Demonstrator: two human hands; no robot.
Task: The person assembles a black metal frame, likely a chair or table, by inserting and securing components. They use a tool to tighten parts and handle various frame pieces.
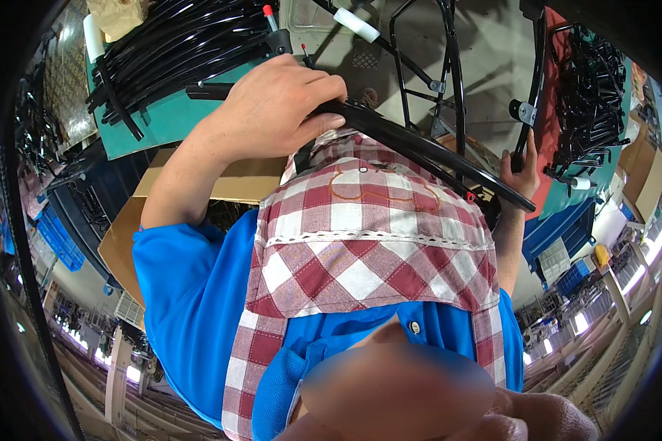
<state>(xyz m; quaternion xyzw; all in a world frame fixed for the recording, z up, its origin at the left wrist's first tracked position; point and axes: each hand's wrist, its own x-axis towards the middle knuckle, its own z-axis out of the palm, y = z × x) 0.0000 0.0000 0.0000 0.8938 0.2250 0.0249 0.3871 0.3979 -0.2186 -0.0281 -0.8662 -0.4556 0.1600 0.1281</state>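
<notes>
glossy black metal tube, checked cloth apron

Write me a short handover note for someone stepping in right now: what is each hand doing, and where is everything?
Left hand: closed over a long black metal tube held across the checked apron.
Right hand: gripping an upright black frame bar with a small metal bracket.
A pile of black tubes lies on the green table to the left; more black parts are heaped to the right.
Done: one tube picked up. Left: cannot tell whether it is fastened to the frame.
</notes>
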